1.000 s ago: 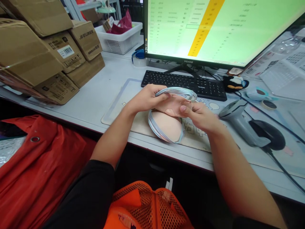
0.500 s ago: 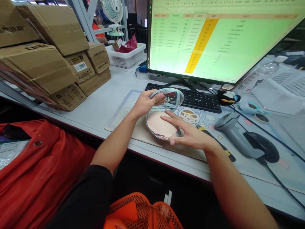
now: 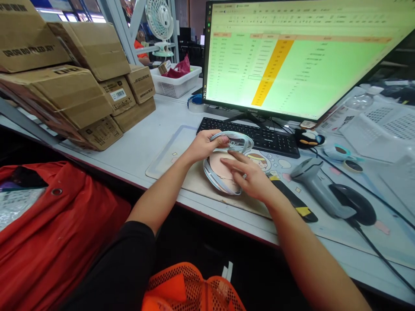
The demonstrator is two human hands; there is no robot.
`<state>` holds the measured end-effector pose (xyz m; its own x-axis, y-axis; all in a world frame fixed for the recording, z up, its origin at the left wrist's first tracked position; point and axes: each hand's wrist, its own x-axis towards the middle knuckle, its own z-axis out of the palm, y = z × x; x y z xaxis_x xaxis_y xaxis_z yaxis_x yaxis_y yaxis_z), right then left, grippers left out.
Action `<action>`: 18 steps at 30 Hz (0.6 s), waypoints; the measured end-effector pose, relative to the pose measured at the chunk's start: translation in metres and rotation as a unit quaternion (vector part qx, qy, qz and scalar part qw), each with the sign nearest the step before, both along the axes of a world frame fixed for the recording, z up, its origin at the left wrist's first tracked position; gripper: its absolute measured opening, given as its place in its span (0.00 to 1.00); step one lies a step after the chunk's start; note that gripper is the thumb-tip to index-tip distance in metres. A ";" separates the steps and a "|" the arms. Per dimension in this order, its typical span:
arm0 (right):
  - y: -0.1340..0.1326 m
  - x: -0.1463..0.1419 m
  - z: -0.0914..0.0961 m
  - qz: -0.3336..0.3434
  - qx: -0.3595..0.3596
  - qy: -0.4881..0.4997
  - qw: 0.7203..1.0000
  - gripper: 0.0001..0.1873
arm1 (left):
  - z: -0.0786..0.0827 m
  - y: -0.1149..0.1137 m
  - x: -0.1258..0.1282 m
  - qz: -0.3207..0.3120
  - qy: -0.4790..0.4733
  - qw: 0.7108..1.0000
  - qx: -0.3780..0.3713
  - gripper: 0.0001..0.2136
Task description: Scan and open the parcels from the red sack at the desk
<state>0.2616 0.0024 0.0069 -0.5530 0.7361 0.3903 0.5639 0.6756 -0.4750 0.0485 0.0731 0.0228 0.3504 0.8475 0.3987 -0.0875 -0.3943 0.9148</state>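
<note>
A round clear pouch with pale blue edging [image 3: 216,182] sits on the desk mat, its see-through lid [image 3: 244,138] raised. Inside lies a smooth, rounded, pale pink piece [image 3: 218,164] whose kind I cannot make out. My left hand [image 3: 207,144] is closed, gripping the lid's edge between thumb and fingers at the far left side. Reaching in from the right, my right hand [image 3: 248,175] lays its stretched fingers over the pale pink piece; its thumb is mostly hidden.
Behind the pouch are a black keyboard [image 3: 272,140] and a monitor [image 3: 275,65]. A yellow-and-black cutter [image 3: 293,201] and a grey barcode scanner [image 3: 319,188] lie to the right. Cardboard boxes [image 3: 94,52] are stacked at left, near a white basket [image 3: 177,84]. A red cloth [image 3: 65,229] hangs below.
My right hand has shifted from the pouch's near right rim inward over the pale pink piece, fingers closer together. My left hand still grips the lid, now tilted flatter. The camera view has shifted slightly.
</note>
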 end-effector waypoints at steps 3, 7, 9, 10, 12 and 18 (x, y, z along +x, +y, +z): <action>0.001 0.004 -0.002 0.018 -0.034 -0.036 0.999 0.24 | -0.003 0.003 0.001 0.004 -0.002 1.000 -0.002 0.26; -0.003 0.007 -0.002 0.046 -0.072 -0.070 0.994 0.23 | -0.007 0.007 0.002 0.019 -0.021 0.999 -0.016 0.27; -0.005 0.007 -0.002 0.045 -0.074 -0.078 0.993 0.24 | -0.009 0.008 0.001 0.021 -0.027 0.999 -0.020 0.27; -0.006 0.006 -0.002 0.046 -0.071 -0.079 0.993 0.25 | -0.009 0.009 0.001 0.021 -0.028 0.999 -0.020 0.27; -0.007 0.005 -0.002 0.045 -0.049 -0.069 0.995 0.25 | -0.009 0.010 0.000 0.034 -0.030 0.999 -0.011 0.27; -0.005 -0.005 -0.006 -0.027 0.008 0.018 0.999 0.21 | -0.005 0.004 0.000 0.083 -0.016 0.996 0.031 0.26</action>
<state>0.2566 -0.0030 0.0009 -0.4982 0.7585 0.4201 0.5831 0.6517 -0.4851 0.0483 0.0772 0.0179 0.1926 0.8664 0.4607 -0.0455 -0.4611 0.8862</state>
